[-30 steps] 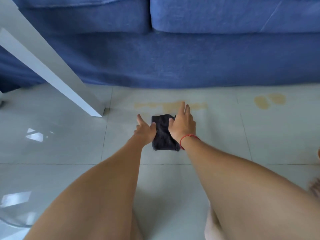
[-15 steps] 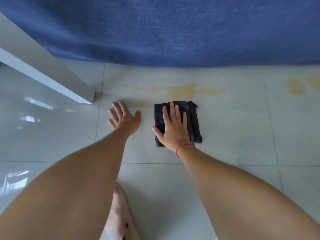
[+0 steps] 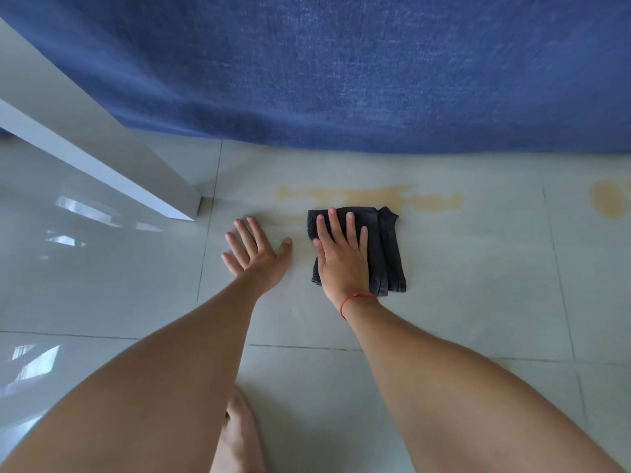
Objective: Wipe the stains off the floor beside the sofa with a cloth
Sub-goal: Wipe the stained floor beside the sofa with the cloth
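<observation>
Right hand (image 3: pixel 343 264) now pressed flat, fingers spread, on folded dark terry cloth (image 3: pixel 386 250), pushed farther up to long yellowish floor stain (image 3: pixel 372 196); left hand (image 3: pixel 256 254) open, braced on pale tile, wiping starting.

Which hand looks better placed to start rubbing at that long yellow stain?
The right hand, probably. It lies flat on the dark cloth, whose far edge already meets the long yellow stain. The left hand rests bare on the tile, beside the cloth, holding nothing.
</observation>
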A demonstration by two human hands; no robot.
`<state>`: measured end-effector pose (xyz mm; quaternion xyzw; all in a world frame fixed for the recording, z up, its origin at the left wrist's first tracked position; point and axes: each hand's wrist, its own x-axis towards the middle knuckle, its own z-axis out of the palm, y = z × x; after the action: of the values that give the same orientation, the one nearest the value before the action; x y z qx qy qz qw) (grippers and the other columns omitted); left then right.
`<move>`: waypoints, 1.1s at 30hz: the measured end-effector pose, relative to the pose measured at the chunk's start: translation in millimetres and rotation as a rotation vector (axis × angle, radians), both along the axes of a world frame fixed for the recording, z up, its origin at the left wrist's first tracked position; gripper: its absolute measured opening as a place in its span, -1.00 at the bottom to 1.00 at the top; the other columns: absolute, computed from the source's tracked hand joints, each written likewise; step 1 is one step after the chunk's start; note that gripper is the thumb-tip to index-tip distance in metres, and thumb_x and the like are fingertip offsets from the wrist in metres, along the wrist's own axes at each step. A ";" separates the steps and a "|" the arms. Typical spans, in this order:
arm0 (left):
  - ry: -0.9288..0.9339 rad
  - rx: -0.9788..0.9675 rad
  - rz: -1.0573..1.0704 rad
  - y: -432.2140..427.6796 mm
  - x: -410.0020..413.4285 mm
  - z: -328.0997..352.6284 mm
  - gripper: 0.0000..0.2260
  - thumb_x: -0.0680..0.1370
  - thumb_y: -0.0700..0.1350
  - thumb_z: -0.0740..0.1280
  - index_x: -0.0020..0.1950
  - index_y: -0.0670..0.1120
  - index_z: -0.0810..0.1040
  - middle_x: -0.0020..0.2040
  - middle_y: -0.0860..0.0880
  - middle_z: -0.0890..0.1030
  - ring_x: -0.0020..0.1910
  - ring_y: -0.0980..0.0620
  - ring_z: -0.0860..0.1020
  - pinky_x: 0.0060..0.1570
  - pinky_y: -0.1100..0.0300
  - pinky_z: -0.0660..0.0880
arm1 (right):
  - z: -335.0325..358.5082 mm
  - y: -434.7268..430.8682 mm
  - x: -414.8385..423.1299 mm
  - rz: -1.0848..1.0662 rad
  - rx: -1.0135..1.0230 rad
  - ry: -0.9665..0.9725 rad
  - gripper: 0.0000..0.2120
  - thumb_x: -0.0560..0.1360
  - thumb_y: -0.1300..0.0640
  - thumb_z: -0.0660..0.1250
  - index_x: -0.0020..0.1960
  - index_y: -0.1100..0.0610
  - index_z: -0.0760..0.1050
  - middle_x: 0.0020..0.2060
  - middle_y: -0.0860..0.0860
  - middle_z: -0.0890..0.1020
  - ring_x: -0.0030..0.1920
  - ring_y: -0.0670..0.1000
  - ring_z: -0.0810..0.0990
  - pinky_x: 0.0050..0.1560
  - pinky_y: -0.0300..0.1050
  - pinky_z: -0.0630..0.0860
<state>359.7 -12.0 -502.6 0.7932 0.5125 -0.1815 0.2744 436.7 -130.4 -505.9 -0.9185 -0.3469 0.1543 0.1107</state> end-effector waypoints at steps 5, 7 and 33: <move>0.017 -0.011 -0.009 0.4 -0.7 4.4 -0.27 0.53 0.28 -0.03 0.49 0.03 -0.38 0.50 0.02 -0.41 0.46 -0.06 -0.41 0.39 -0.06 -0.36 | 0.1 -43.0 3.5 0.201 0.036 -0.007 -0.46 0.61 -0.14 0.03 0.54 0.00 0.10 0.57 -0.02 0.07 0.57 0.06 -0.04 0.54 0.03 -0.16; 0.023 -0.016 -0.022 0.4 -0.5 6.9 -0.28 0.53 0.27 -0.04 0.49 0.03 -0.38 0.50 0.01 -0.41 0.46 -0.06 -0.41 0.39 -0.06 -0.36 | -1.6 -65.9 10.8 0.204 0.020 -0.033 -0.45 0.60 -0.18 0.05 0.54 -0.03 0.11 0.56 -0.05 0.09 0.57 0.04 -0.01 0.54 -0.02 -0.15; -0.164 0.150 0.034 1.7 -20.5 14.9 -0.39 0.58 0.18 -0.02 0.54 0.03 -0.21 0.56 -0.04 -0.18 0.52 -0.04 -0.20 0.44 -0.08 -0.20 | 13.0 -37.8 17.8 0.341 -0.027 -0.025 -0.58 0.64 0.00 0.10 0.48 0.03 0.29 0.51 -0.02 0.27 0.53 0.22 0.14 0.50 0.14 0.10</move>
<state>339.1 -10.4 -487.7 0.8147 0.5141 -0.0725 0.2581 454.4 -168.2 -492.8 -0.8495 -0.4971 0.1642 0.0664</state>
